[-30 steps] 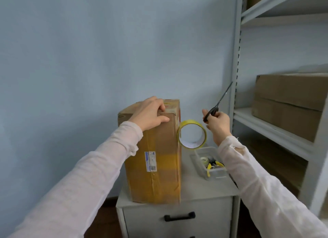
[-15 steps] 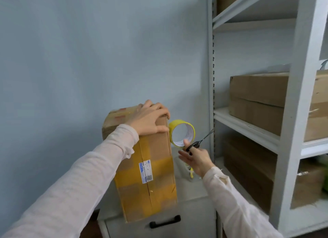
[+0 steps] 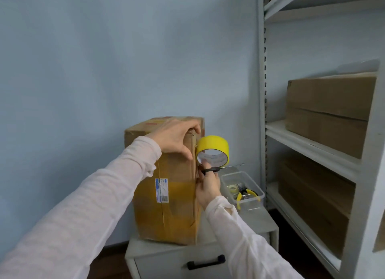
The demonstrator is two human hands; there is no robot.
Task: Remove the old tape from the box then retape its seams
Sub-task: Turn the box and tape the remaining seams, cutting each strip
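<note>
Grey shelving rack (image 3: 312, 145) stands right of the box (image 3: 173, 206), well apart; brown cartons (image 3: 329, 112) stacked on its shelves.

Box: tall cardboard, upright on the left part of the small white desk (image 3: 256, 220); yellowish tape bands (image 3: 179, 187) wrap its front face; a seam runs down that face.

Left hand (image 3: 174, 137) on the box's top near-right corner; fingers (image 3: 194, 127) curled over the top edge, thumb pressed on the front face, so it grips the box.

Right hand (image 3: 208, 187) against the box's right edge, about mid-height; fingers closed around the black handles of the scissors (image 3: 214, 169); blades point right, away from the box, and look closed.

Yellow tape roll (image 3: 212, 147) touches the box's right edge just under the top corner, directly above the right hand; can't tell what carries it.

Clear bin (image 3: 251, 205) on the desk right of the box, near; inside it, yellow-handled pliers (image 3: 249, 192) and a small pale roll (image 3: 232, 188).

White-blue label (image 3: 161, 190) on the box's front, left of the seam; black drawer handle (image 3: 206, 262) below the box.
</note>
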